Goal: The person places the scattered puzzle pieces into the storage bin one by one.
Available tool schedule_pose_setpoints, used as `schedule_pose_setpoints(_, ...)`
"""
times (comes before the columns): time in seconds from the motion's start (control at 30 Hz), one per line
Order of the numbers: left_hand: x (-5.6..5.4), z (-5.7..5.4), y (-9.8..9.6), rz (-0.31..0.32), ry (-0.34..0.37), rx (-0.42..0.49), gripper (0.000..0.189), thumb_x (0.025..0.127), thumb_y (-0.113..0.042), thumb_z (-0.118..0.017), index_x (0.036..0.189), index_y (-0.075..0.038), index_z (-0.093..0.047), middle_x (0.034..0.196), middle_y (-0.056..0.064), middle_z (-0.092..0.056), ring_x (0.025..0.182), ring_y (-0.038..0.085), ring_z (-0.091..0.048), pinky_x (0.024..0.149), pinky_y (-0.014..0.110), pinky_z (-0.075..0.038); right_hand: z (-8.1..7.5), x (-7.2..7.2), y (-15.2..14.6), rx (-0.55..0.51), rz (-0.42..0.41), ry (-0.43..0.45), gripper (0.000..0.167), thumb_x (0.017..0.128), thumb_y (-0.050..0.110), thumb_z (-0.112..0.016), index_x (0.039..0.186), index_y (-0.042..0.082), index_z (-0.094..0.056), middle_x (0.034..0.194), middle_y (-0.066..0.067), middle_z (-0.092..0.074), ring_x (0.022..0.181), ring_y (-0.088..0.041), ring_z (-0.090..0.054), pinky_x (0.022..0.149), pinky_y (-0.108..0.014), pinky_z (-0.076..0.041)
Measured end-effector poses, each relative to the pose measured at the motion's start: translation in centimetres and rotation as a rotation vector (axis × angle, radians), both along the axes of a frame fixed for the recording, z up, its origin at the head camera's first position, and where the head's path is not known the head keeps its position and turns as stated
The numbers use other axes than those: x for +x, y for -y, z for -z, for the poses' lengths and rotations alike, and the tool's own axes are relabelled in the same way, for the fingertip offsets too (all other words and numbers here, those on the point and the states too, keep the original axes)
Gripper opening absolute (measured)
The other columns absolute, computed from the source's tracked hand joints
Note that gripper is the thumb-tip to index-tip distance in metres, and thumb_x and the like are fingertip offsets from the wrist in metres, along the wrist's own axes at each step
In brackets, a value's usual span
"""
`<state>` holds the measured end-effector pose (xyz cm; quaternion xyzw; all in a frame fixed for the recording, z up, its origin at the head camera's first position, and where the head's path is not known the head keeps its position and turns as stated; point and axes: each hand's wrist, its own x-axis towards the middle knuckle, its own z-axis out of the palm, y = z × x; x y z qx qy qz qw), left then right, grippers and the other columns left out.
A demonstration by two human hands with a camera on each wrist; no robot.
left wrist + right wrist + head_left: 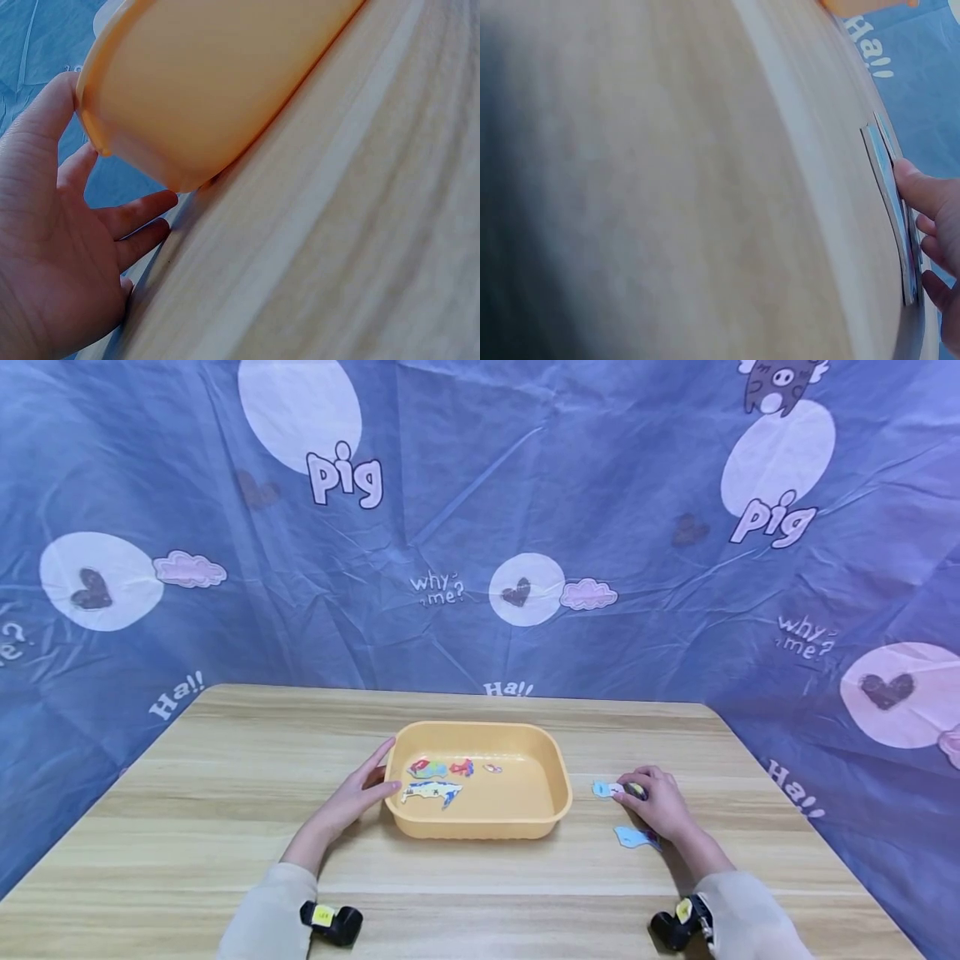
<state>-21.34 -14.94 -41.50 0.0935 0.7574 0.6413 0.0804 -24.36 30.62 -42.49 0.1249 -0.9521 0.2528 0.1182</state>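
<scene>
Piece [603, 789] by piece, we start with the flat one at the right hand [656, 806]: light blue at its left end, paler in the middle, with a dark and yellow patch showing between thumb and fingers. It is on the table [225, 793], right of the yellow-orange basin [480, 831], and we see the thumb and fingers drawn narrow, pinching it; whether it is lifted at all, we cannot tell. Its long axis runs left to right, the blue end pointing at the basin. Just nearer to us lies a blue cutout [630, 837], sloping slightly down to the right, its darker end partly hidden by the hand. Our left hand [360, 793] spreads its fingers wide at the basin's left end, thumb and index touching the rim. The basin's long axis also runs left to right, and inside, toward its left, lie a cream-and-blue cutout [431, 792] set lengthwise, a red-and-green one [427, 768], a red one [462, 767] and a small pale one [492, 768]. Between the pinched piece and the basin's right wall we have a short strip of bare wood; the table's right edge stands well apart, with more wood between.
</scene>
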Motion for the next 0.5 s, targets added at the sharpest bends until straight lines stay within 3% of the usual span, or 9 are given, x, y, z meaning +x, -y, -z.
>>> schedule_pose_setpoints(0.1,0.2,-0.4,0.0,-0.004,0.016,0.006,0.067,0.084,-0.016,-0.056,0.138,-0.026,-0.018,0.13,0.022,-0.035,0.119,0.031,-0.032,0.096,0.047,-0.021,0.0,0.0,0.2,0.005,0.011,-0.011,0.024,0.074,0.021,-0.067,0.09,0.004,-0.064,0.101,-0.022,-0.049,0.093,-0.038,-0.039,0.078,-0.05,-0.032)
schedule_pose_setpoints(0.33,1.4,-2.7,-0.5,0.007,0.018,-0.008,0.067,0.085,-0.012,-0.053,0.14,-0.016,-0.014,0.129,0.027,-0.031,0.119,0.035,-0.029,0.096,0.048,-0.02,-0.2,0.0,0.3,-0.017,0.017,-0.009,0.024,0.074,0.022,-0.067,0.088,0.002,-0.064,0.1,-0.022,-0.05,0.093,-0.038,-0.04,0.079,-0.05,-0.031)
schedule_pose_setpoints(0.5,1.4,-2.5,-0.5,0.01,0.015,-0.005,0.067,0.085,-0.011,-0.053,0.14,-0.016,-0.014,0.13,0.027,-0.031,0.119,0.035,-0.029,0.096,0.048,-0.02,-0.6,-0.1,0.5,-0.065,0.005,-0.02,0.019,0.075,0.016,-0.067,0.086,0.0,-0.064,0.094,-0.019,-0.055,0.088,-0.034,-0.047,0.076,-0.046,-0.036)
